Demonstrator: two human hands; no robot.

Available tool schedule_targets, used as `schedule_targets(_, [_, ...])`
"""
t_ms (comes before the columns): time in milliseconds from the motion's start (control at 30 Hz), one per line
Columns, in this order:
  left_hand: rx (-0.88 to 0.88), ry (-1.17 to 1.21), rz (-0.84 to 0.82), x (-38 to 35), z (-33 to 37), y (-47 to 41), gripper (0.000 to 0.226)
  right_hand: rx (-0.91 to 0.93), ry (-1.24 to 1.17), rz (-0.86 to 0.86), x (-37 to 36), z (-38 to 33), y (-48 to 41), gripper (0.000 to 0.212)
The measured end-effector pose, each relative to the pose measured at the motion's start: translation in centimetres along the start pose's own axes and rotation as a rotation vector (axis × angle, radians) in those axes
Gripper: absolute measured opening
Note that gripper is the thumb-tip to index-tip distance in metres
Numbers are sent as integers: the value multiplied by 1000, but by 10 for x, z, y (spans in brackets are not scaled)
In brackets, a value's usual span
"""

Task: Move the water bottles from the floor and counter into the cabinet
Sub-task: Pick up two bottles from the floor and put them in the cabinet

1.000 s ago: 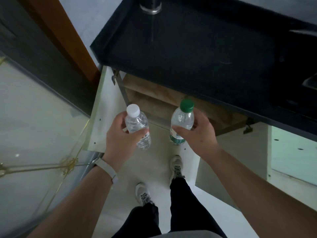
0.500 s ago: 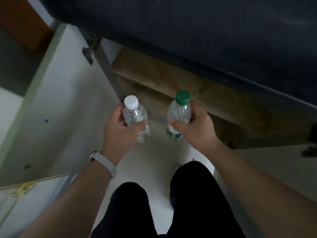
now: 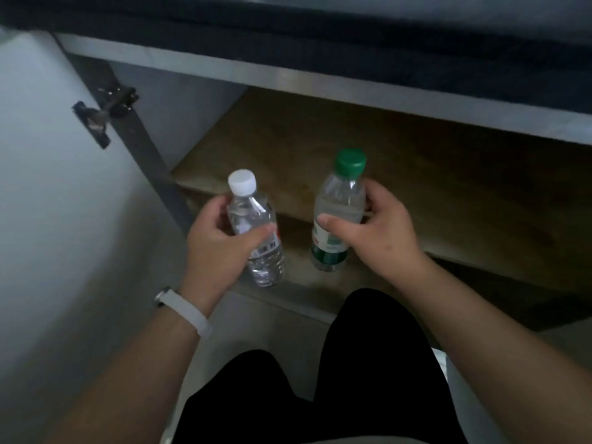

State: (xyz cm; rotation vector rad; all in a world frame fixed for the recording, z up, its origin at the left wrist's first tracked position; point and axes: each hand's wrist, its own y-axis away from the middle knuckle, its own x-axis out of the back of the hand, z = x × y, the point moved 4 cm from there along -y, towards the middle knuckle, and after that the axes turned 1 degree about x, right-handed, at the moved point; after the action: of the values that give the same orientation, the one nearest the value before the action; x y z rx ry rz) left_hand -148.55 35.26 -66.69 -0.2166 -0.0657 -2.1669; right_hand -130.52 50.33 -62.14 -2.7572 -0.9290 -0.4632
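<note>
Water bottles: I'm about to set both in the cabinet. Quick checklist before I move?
1. Grip of left hand round white-capped bottle: ok.
2. Grip of right hand round green-capped bottle: ok.
3. Caps on both: ok.
4. The cabinet door swung open at left: ok.
5. The wooden shelf bare ahead of the bottles: ok; its dark right end: cannot tell.
6. Bottles set down inside: not ok, both held in the air.

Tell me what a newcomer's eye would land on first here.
Two water bottles, held side by side at the centre: the white-capped bottle in the left hand, the green-capped bottle in the right hand. Just behind them lies the open cabinet's wooden shelf, with the cabinet door swung out at the left.
</note>
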Motion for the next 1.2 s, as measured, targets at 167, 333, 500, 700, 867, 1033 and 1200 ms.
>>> schedule_targets(167, [-89, 52, -44, -20, 39, -28, 41, 20, -43, 96, 26, -4, -19, 40])
schedule_targets(333, [-107, 92, -120, -38, 63, -53, 54, -13, -16, 186, 43, -6, -36, 44])
schedule_targets(500, [-137, 116, -155, -58, 68, -70, 65, -37, -26, 272, 45, -3, -48, 43])
schedule_targets(700, [-165, 64, -238, -82, 62, -83, 67, -73, -37, 345, 42, 12, -57, 43])
schedule_targets(867, [-198, 6, -286, -95, 59, -88, 72, -69, -56, 353, 46, 17, -63, 46])
schedule_targets(1033, [-209, -44, -330, -95, 57, -88, 67, -93, -26, 271, 40, 32, -71, 58])
schedule_targets(1200, [-177, -34, -352, -95, 41, -85, 66, -139, -6, 236, 27, 66, -67, 56])
